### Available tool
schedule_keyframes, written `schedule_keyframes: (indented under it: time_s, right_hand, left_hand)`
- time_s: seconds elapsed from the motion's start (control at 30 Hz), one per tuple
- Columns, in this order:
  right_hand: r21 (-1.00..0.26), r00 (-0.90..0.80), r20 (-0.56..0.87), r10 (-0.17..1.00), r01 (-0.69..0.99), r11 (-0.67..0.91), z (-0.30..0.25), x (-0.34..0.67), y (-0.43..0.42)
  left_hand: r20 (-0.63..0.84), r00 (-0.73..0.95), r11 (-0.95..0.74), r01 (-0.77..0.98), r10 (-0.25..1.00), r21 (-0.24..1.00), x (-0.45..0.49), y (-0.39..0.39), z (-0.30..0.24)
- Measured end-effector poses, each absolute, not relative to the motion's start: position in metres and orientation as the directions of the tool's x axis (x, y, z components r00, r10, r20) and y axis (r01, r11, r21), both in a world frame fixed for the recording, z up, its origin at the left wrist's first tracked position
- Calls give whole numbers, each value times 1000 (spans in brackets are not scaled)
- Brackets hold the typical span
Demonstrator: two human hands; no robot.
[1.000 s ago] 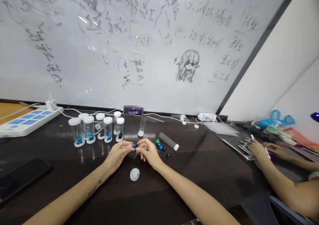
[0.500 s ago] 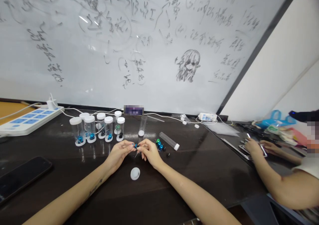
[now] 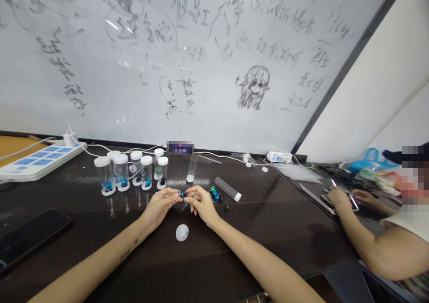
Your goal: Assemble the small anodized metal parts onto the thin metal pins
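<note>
My left hand (image 3: 164, 204) pinches a small blue metallic part (image 3: 182, 195) between thumb and fingertips. My right hand (image 3: 201, 204) is closed at the other side of this part, fingertips against it, with a thin metal rod poking out below. The part's exact kind is too small to make out. On the table in front of my wrists lies a round white cap (image 3: 182, 233). Just right of my right hand is a small heap of blue, green and black parts (image 3: 215, 195), with a single black piece (image 3: 226, 208) beside it.
Several capped clear tubes (image 3: 122, 173) with coloured parts inside stand at left. One clear tube (image 3: 192, 166) stands behind my hands; another tube (image 3: 228, 189) lies at right. A phone (image 3: 33, 236) and power strip (image 3: 43, 160) are left. Another person's hands (image 3: 340, 198) work at far right.
My hands stay almost in place, with only a slight shift at the fingertips around the blue part. The person at right has leaned a little.
</note>
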State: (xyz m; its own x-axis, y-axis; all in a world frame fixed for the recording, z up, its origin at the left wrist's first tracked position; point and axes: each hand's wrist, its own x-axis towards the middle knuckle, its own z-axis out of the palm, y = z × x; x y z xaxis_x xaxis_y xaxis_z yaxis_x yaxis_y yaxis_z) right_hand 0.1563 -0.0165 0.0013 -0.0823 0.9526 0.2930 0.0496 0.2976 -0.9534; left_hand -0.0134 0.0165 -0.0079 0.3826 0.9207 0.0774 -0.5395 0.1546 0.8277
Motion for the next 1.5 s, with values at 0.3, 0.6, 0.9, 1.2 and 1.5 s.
schedule_keyframes:
  time_s: [0.3,0.6,0.9,1.2,1.5]
  right_hand:
    - [-967,-93,249,964,31,253,-5,158,-12]
    - [-971,-135,224,965,47,233,-3,158,-11]
    - [-958,-152,280,948,23,287,1,158,-16]
    - [-958,-152,282,947,15,288,2,157,-16]
    - [-963,-156,260,953,25,267,-2,159,-12]
  left_hand:
    - [81,404,166,-539,911,826,-13,18,-9]
    - [88,386,152,-549,918,822,-14,20,-13]
    - [69,356,153,-559,932,815,-14,19,-9]
    - [60,356,159,-555,932,816,-13,18,-9]
    - [54,353,167,-565,934,808,-12,19,-8]
